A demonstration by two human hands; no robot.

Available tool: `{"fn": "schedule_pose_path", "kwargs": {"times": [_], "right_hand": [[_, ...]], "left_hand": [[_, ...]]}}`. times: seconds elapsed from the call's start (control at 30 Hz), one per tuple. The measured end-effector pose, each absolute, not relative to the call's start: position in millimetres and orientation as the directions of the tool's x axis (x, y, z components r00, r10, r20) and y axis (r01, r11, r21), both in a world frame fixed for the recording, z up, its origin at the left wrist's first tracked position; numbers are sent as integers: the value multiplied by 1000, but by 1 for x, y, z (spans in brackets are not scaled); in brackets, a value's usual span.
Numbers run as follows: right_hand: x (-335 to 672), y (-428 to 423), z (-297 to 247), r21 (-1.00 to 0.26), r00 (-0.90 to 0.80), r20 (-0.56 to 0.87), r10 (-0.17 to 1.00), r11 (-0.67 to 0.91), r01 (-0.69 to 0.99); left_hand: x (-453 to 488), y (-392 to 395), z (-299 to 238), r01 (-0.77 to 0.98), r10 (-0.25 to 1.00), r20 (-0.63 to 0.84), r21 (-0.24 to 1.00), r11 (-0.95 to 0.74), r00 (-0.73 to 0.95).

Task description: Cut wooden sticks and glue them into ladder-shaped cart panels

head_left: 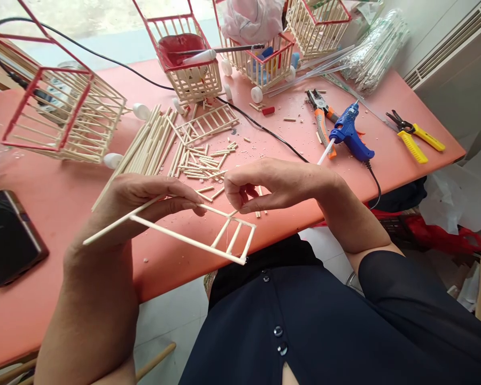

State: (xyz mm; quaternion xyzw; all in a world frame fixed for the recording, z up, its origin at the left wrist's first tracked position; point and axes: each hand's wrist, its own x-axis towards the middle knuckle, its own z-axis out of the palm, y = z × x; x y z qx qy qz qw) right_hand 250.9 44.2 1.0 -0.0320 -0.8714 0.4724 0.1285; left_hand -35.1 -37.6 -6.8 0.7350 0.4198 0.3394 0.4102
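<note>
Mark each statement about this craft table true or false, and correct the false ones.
1. The left hand holds a stick frame by one of its long sticks. True.
2. The blue glue gun is in the right hand. False: it lies on the table, beyond the hand, which pinches the frame's rung end.
3. A dark phone lies on the table near the left forearm. True.
4. The yellow-handled cutters sit inside a basket. False: they lie on the table near its right edge.
5. Loose sticks are piled on the table beyond the hands. True.
</note>
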Motion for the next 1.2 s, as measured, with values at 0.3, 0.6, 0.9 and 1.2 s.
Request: {"fn": "schedule_pose_path", "kwargs": {"times": [0.3, 0.6, 0.9, 1.2], "right_hand": [[253, 45, 3, -816, -956, 218, 197, 574, -68], [251, 53, -2, -875, -816, 247, 523, 482, 44], [255, 69, -17, -656, -504, 162, 848, 474, 587], [249, 75, -26, -494, -462, 22, 887, 411, 766]], "left_hand": [[-37, -36, -4, 343, 897, 181, 879, -331, 403], [-39, -33, -10, 334, 945, 52, 928, -166, 324], [-34, -29, -11, 273, 982, -130, 958, 88, 138], [-26, -24, -20, 53, 957, -271, 962, 267, 104]]}}
